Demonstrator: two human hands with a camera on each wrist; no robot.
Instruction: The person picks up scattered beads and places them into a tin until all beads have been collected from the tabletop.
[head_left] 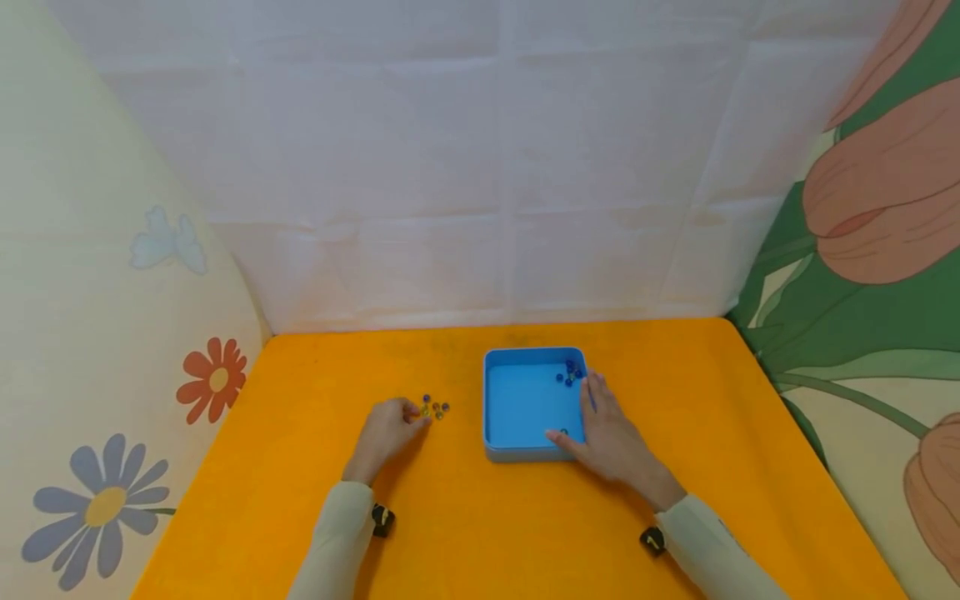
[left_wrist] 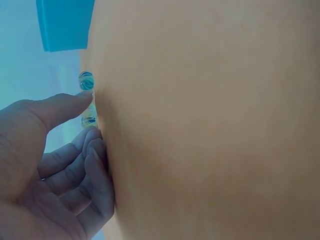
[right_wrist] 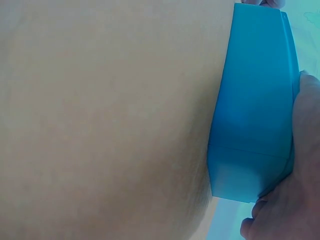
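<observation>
Several small glass marbles (head_left: pixel 438 407) lie in a loose cluster on the orange cloth. My left hand (head_left: pixel 385 433) is at their left side, thumb and forefinger apart. In the left wrist view, a marble (left_wrist: pixel 86 80) shows just beyond the thumb, and another is near the bent fingertips. A square blue box (head_left: pixel 525 454) without a lid stands to the right. My right hand (head_left: pixel 611 433) holds its near right corner, the thumb over the front rim and the fingers along the right wall. Dark blue marbles (head_left: pixel 570 367) sit in the box's far right corner; one more is near the thumb.
Orange cloth (head_left: pixel 480 533) covers the table. A white sheet (head_left: pixel 480 167) hangs behind its far edge. Flower-printed cloths stand on the left (head_left: pixel 112 333) and right (head_left: pixel 885 333). Each wrist wears a small black device.
</observation>
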